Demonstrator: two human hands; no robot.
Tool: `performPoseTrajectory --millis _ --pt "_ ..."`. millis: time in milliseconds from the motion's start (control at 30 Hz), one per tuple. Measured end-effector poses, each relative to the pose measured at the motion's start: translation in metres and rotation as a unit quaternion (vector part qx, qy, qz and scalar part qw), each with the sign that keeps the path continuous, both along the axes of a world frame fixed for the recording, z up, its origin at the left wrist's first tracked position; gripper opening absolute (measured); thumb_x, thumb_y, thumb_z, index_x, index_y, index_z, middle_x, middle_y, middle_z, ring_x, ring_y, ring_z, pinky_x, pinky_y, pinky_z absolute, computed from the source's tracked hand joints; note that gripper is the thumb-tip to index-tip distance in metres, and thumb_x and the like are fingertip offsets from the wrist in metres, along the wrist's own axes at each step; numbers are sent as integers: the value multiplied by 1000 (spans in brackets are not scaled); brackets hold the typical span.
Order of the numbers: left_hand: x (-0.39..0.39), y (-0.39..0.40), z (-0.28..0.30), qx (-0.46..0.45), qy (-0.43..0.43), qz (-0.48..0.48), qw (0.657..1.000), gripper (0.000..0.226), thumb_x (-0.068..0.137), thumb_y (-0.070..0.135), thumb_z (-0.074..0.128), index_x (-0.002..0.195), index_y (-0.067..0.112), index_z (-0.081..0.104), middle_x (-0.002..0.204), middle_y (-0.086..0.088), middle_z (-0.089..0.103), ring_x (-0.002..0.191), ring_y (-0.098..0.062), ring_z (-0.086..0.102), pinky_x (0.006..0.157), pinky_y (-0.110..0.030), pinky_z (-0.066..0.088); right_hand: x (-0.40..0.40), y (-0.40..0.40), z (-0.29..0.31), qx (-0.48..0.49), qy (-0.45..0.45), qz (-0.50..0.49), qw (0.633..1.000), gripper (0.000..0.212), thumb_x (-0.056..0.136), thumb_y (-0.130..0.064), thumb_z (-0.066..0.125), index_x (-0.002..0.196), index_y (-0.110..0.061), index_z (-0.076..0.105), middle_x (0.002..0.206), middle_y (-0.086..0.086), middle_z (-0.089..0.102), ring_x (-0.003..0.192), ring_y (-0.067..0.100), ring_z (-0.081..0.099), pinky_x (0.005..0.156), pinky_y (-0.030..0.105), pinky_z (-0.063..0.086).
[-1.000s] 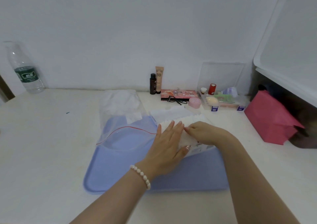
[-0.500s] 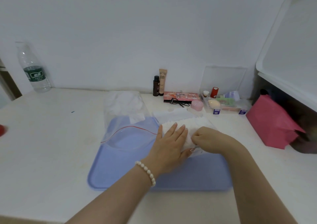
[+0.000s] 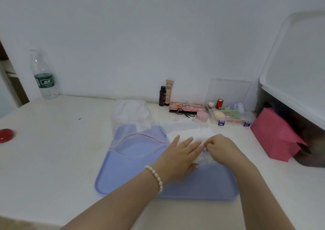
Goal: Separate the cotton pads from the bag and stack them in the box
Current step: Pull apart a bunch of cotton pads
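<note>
A row of white pads [image 3: 190, 134] stands in the box [image 3: 204, 159] on the blue tray [image 3: 133, 180]. The left hand [image 3: 178, 156] lies flat on the pads, fingers straight and together. The right hand [image 3: 221, 147] curls its fingertips onto the pads just beside them. Left of the fingers lies the clear bag [image 3: 133, 122], more pads bunched at its far end.

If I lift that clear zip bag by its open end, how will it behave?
The zip bag looks thin and limp, so it will probably sag. The loose cotton pads inside seem light and may slide toward the opening.
</note>
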State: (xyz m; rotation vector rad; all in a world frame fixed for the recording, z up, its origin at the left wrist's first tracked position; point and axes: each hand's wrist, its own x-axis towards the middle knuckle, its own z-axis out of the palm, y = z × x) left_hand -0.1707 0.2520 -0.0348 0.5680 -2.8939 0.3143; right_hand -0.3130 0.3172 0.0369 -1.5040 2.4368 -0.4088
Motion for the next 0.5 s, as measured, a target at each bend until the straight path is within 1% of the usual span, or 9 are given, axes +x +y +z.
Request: performPoseTrajectory --millis 100,133,167,233,333,400,433,467,500 --pt "2 -2 8 -9 -49 -9 999 63 92 40 13 146 13 31 152 -5 34 139 -26 32 110 -54 26 5 4 -3 -9 7 -9 1000 32 89 -9 41 107 -12 67 111 9 67 100 24 60 87 32 48" --pt "6 -1 9 -26 -27 1 999 63 92 40 15 146 12 32 152 -5 34 140 -26 31 110 -55 27 9 6 -3 -35 15 -21 999 33 90 -9 40 111 -13 65 115 7 65 105 24 58 89 32 46" --pt "10 1 11 -31 5 13 999 60 93 40 20 142 12 39 148 -6 40 137 -26 37 106 -56 34 14 9 -2 -82 24 -31 996 34 91 -9 40 114 -13 64 117 6 65 107 23 58 90 31 45" --pt "24 5 10 -26 116 12 993 49 92 38 34 128 11 52 139 -9 50 133 -27 42 102 -59 37 30 18 -3 -214 14 -33 976 30 88 -4 44 103 -12 69 103 3 69 94 20 59 81 25 44" --pt "57 5 16 -91 287 36 953 14 80 21 57 84 13 68 129 -14 58 133 -33 37 108 -65 19 65 31 -9 -328 -63 29 942 25 79 -1 47 70 -8 69 69 1 66 65 12 55 60 13 38" --pt "87 -4 21 -110 275 112 949 8 67 14 63 62 17 68 132 -14 56 134 -37 31 109 -64 6 86 29 -20 -337 -117 95 929 27 71 -6 43 68 -6 69 67 3 68 66 12 55 59 9 39" --pt "102 -12 22 -101 227 160 955 9 63 13 64 57 19 68 136 -15 53 135 -40 26 109 -63 0 96 24 -26 -327 -140 125 926 30 70 -7 42 73 -5 72 73 4 70 73 8 56 63 5 39" --pt "115 -20 25 -91 180 201 959 9 61 13 65 57 20 69 139 -15 49 136 -45 24 109 -63 -2 106 18 -32 -311 -154 153 925 34 71 -8 41 81 -3 73 82 5 72 82 4 56 70 2 39" --pt "127 -26 29 -80 152 232 957 11 60 11 69 63 21 72 141 -16 46 135 -50 24 109 -65 3 116 12 -35 -286 -156 178 928 39 74 -11 40 92 -3 73 93 6 72 91 4 57 78 1 37"
